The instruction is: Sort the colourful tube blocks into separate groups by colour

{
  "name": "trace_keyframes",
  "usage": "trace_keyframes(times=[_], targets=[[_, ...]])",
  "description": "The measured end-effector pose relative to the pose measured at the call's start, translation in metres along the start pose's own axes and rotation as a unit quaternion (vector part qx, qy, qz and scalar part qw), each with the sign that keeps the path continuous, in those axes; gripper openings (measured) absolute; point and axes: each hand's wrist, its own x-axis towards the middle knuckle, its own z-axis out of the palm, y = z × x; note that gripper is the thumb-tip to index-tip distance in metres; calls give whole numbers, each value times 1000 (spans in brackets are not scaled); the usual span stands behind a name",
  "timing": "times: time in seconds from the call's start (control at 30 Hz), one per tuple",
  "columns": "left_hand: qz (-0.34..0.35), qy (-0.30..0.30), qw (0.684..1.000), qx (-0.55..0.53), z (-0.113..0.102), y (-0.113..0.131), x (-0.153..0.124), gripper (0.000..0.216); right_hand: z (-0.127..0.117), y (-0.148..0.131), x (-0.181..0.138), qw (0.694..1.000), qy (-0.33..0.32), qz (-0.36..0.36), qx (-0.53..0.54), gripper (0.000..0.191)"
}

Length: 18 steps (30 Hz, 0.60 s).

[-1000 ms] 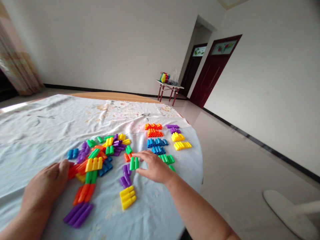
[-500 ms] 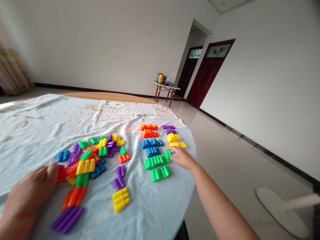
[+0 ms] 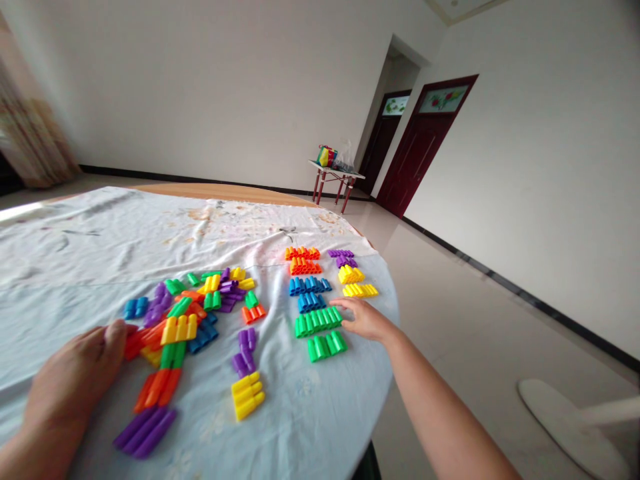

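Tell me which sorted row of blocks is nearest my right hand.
The longer green row, just beyond the shorter green row; the fingertips of the right hand sit at its right end, unlike every other row.

White cloth [image 3: 100, 233], wrinkled, under the left hand [image 3: 75, 373] and right hand [image 3: 367, 320].
Blue rows [image 3: 309, 287], just beyond the right hand; orange rows [image 3: 303, 260], farther on.
Yellow rows [image 3: 360, 290] and purple row [image 3: 341, 253], beyond the same hand.
Yellow block [image 3: 249, 395], between the hands.
Purple block [image 3: 145, 431], near the left hand, on its right.
Side table [image 3: 336, 175] and dark red door [image 3: 425, 143], far beyond.

Two bare, thickset forearms run back from the left hand [image 3: 75, 373] and the right hand [image 3: 367, 320], uncovered to the picture's edge.
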Motion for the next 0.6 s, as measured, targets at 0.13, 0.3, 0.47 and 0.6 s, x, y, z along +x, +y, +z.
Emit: trace_keyframes(times=[0.13,0.3,0.47,0.6], targets=[[-12,-30,999,-1,-22,23,-13,61,-1,-27,5,999,52,-12,-1,50],[-2,-25,1000,-14,-27,28,-17,63,36,-90,15,997,29,-44,48,38],[8,-22,999,-31,-27,25,-19,62,84,-130,23,993,-69,-86,51,32],[1,-11,999,-37,-25,24,-19,60,97,-138,24,989,-136,-50,16,42]])
